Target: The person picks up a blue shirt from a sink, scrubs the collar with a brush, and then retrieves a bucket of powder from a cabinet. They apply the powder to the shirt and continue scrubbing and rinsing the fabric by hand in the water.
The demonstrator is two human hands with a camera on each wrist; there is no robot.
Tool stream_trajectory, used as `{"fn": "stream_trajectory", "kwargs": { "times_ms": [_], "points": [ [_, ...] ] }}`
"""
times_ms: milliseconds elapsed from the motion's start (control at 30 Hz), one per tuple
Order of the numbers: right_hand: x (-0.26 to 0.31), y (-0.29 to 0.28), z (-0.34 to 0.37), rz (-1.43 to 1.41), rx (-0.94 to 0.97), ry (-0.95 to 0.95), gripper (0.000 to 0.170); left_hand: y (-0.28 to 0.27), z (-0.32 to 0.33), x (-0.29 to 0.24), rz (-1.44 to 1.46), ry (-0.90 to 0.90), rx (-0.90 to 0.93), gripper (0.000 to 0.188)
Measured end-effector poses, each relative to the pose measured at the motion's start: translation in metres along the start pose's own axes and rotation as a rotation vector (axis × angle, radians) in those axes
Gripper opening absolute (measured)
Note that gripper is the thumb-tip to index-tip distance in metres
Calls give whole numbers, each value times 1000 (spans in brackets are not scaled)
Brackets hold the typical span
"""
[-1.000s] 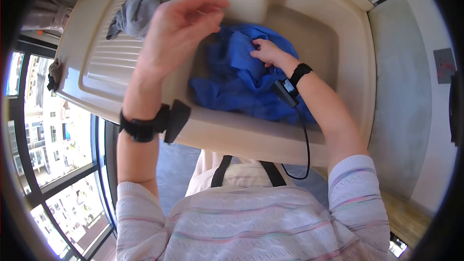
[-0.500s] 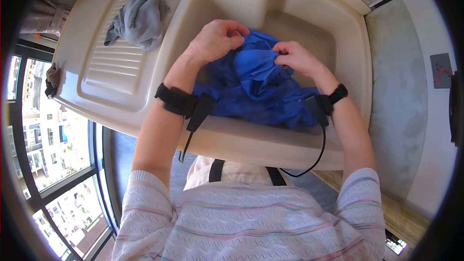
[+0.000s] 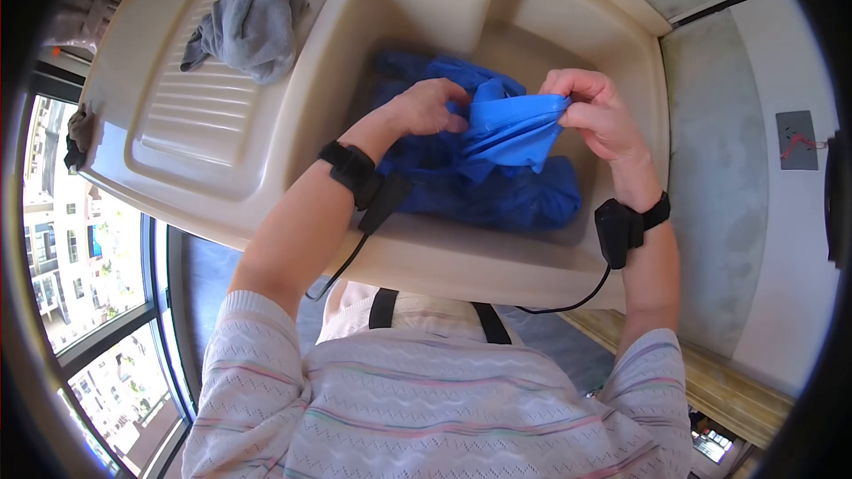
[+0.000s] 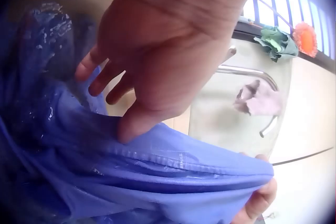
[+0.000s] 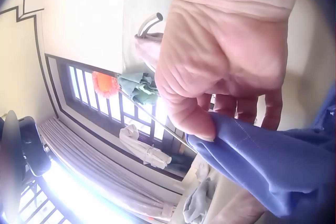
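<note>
Wet blue cloth, one end lifted

The blue cloth is plain, with a stitched seam along its raised edge and wet glints on its folds. It lies rumpled in the sink basin, its darker, bunched mass spreading towards four o'clock. The right hand pinches its lifted end at about two o'clock, folds running into the grip; at ten o'clock the left hand touches it with the thumb.
</note>
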State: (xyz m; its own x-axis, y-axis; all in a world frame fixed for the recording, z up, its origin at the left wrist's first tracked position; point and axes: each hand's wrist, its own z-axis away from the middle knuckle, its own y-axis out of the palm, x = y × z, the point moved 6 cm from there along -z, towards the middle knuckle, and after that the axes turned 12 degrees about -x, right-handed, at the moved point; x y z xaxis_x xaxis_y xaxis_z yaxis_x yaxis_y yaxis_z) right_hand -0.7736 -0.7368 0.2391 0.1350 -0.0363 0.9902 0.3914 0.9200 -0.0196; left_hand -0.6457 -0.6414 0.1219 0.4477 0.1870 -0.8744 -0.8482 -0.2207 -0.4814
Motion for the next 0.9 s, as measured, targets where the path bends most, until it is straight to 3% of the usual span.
{"fn": "stream_trajectory", "kwargs": {
  "times_ms": [133,200,333,367,467,600,667,700,767,800,833,900],
  "points": [
    [2,-10,4,-11,-19,-18,13,-2,0,-8,9,28,28,36],
    [-2,-21,6,3,-45,-18,13,-10,1,-5,165,-180,45,22],
    [-14,-46,12,54,-168,19,14,-26,-4,-5,443,-196,-65,9],
    [-18,-49,13,57,-184,41,15,-27,-4,-2,441,-196,-62,9],
    [-28,-60,18,61,-244,52,17,-42,-1,-11,789,-226,-153,7],
    [-30,-52,22,65,-206,85,17,-52,1,-17,867,-210,-171,9],
    [-47,-30,29,216,61,274,20,-58,2,-14,528,-176,-111,12],
    [-53,-29,29,210,54,278,20,-59,4,-14,526,-179,-102,12],
    [-74,-20,26,412,235,340,24,-53,10,-15,105,-92,91,15],
    [-80,-26,21,480,144,432,28,-53,13,-13,-36,-113,144,21],
    [-85,-26,13,474,145,435,28,-53,15,-10,-37,-117,149,21],
    [-100,-38,-5,503,-31,472,27,-55,18,-1,-297,-146,156,24]
  ]
}}
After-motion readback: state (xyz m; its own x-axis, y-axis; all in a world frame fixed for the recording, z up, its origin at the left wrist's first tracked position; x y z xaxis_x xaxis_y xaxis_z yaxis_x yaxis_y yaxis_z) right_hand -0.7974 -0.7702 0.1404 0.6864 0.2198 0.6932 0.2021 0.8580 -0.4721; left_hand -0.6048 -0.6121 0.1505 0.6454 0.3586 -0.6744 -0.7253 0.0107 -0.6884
